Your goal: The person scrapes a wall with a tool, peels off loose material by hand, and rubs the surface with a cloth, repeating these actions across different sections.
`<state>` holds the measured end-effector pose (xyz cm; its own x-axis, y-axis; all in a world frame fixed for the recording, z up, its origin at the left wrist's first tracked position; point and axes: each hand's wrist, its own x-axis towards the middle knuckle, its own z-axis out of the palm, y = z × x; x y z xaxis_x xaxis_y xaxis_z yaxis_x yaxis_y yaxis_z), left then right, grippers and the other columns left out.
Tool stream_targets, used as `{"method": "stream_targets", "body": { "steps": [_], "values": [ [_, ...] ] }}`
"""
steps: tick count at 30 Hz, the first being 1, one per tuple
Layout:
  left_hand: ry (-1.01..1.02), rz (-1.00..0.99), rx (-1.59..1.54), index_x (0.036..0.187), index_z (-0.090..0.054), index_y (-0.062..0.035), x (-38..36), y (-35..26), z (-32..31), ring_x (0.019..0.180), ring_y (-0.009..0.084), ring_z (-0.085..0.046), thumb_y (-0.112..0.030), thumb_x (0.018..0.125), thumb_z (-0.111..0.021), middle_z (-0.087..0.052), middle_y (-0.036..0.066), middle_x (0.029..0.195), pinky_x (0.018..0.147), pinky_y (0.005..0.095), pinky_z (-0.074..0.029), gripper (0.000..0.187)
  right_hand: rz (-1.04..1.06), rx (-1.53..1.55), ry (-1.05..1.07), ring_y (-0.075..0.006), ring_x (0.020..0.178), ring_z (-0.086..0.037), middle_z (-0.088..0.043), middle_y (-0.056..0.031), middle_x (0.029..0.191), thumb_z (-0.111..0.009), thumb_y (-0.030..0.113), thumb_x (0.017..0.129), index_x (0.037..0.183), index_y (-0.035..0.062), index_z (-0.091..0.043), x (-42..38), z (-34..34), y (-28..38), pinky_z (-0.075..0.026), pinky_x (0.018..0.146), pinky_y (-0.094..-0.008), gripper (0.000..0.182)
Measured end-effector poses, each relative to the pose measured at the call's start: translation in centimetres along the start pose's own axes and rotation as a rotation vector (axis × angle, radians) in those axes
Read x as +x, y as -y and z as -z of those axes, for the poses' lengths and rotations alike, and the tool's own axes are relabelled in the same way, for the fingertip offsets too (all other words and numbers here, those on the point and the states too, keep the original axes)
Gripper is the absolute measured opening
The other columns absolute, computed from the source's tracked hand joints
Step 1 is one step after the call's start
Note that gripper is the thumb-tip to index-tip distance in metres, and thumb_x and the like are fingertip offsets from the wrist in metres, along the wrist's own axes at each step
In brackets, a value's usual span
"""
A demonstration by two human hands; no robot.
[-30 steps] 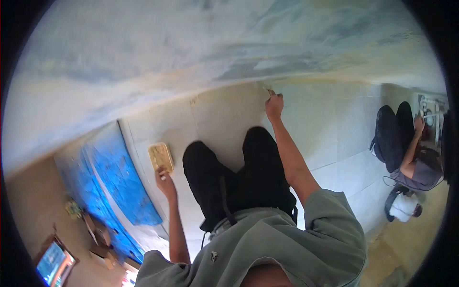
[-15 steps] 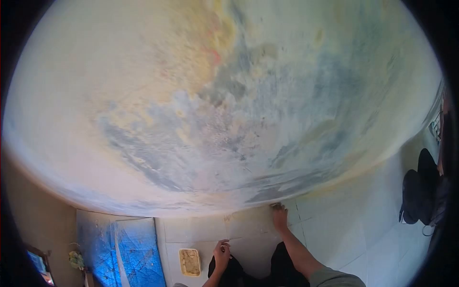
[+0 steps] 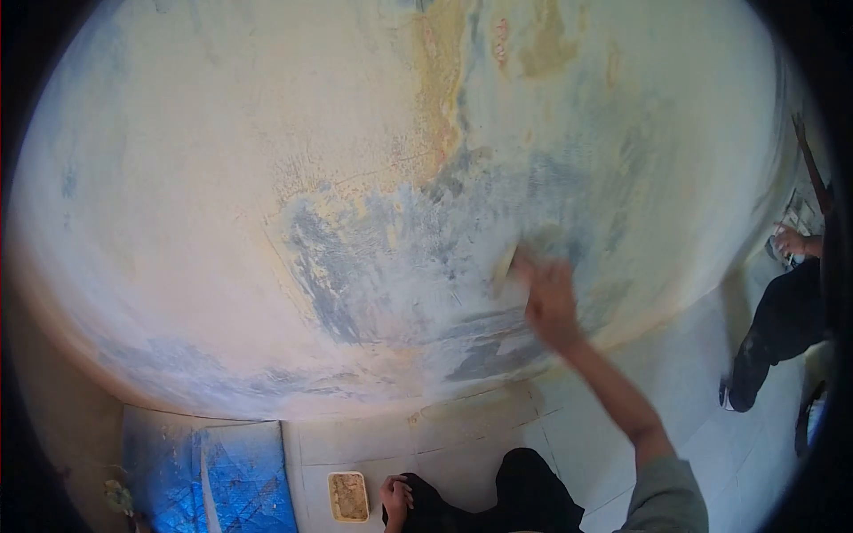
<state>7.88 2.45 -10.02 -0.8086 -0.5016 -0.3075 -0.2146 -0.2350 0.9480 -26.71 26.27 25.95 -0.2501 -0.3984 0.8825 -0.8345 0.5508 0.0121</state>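
Note:
My right hand [image 3: 551, 302] is raised to a large pale wall [image 3: 213, 133] mottled with grey, blue and yellow patches. Its fingers grip a small pale flat piece [image 3: 505, 269], pressed at or held close to the patched area; motion blur hides its exact kind. Low in the view, my left hand [image 3: 397, 497] rests by my knee with its fingers curled; whether anything small is inside cannot be seen. Just left of that hand, a rectangular tub [image 3: 332, 484] of beige, paste-like material stands on the floor.
Light tiles [image 3: 444, 444] cover the floor below the wall. A blue sheet [image 3: 253, 475] lies at lower left. On the far right another person in dark trousers [image 3: 782, 311] sits close to the wall, a hand [image 3: 789, 240] near it.
My right hand has risen from the floor by the wall's foot to the patched surface, now with the pale piece in it. My left hand has lowered slightly. The other person's arms have come into view.

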Motion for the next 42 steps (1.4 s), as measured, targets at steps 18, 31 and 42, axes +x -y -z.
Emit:
{"method": "stream_targets", "body": {
  "steps": [18, 31, 42],
  "values": [
    [-0.267, -0.18, 0.367, 0.069, -0.055, 0.0023, 2.5, 1.0, -0.2, 0.039, 0.0176, -0.053, -0.015, 0.086, -0.051, -0.056, 0.011, 0.049, 0.037, 0.0324, -0.041, 0.025, 0.554, -0.428, 0.372, -0.0156, 0.138, -0.036, -0.035, 0.0013, 0.153, -0.06, 0.041, 0.086, 0.14, 0.0212, -0.045, 18.7, 5.0, -1.8, -0.026, 0.113, -0.0459, 0.059],
    [-0.328, -0.209, 0.431, 0.068, -0.054, 0.0044, 2.9, 2.6, 0.0, 0.042, 0.0224, -0.058, -0.012, 0.084, -0.051, -0.058, 0.016, 0.051, 0.042, 0.0361, -0.044, 0.023, 0.284, -0.467, 0.104, -0.0219, 0.138, -0.035, -0.032, 0.0027, 0.154, -0.062, 0.05, 0.083, 0.143, 0.0291, -0.041, 19.4, 5.5, -3.0, -0.019, 0.114, -0.0482, 0.067],
    [-0.405, -0.259, 0.553, 0.066, -0.053, 0.0053, 4.5, 5.1, -0.1, 0.047, 0.0295, -0.058, -0.015, 0.082, -0.053, -0.058, 0.02, 0.056, 0.049, 0.0415, -0.044, 0.026, 0.111, -0.537, -0.188, -0.0158, 0.14, -0.03, -0.035, 0.0049, 0.153, -0.061, 0.046, 0.085, 0.134, 0.027, -0.051, 18.7, 4.7, -1.3, -0.023, 0.112, -0.0525, 0.054]
  ]
}}
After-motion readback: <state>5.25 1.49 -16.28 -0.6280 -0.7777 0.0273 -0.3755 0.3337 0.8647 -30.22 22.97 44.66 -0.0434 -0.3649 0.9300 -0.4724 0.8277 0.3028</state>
